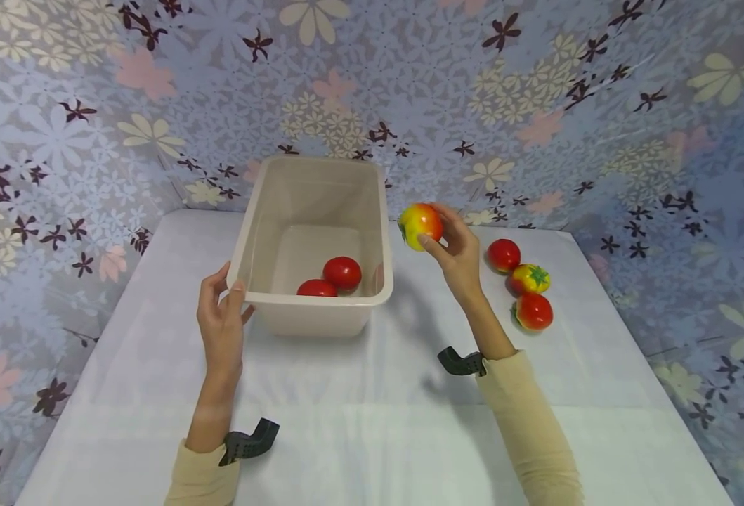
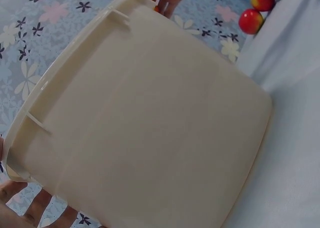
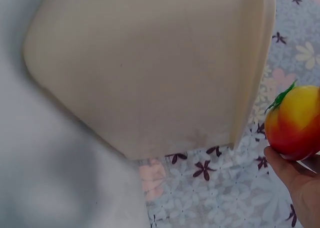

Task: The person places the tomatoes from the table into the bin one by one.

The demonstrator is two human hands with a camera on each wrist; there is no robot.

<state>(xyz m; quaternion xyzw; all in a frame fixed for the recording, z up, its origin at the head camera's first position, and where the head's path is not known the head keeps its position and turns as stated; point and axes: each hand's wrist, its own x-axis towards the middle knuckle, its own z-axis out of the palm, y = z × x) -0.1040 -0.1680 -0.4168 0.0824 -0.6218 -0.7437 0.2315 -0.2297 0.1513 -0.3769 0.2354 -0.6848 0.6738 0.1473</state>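
Observation:
My right hand holds a red-and-yellow tomato with a green leafy top, raised just right of the beige plastic bin. In the right wrist view, the thumb and fingers hold that tomato from below, beside the bin's rim. At the bin's near left corner, my left hand grips the rim, thumb on top and fingers along the outside. The left wrist view shows those fingers under the corner. Two red tomatoes lie inside the bin near its front wall, which partly hides one.
Right of my right hand, a red tomato, a yellow-and-red one and another red one lie in a row on the white-covered table. A flowered cloth hangs behind and around the table.

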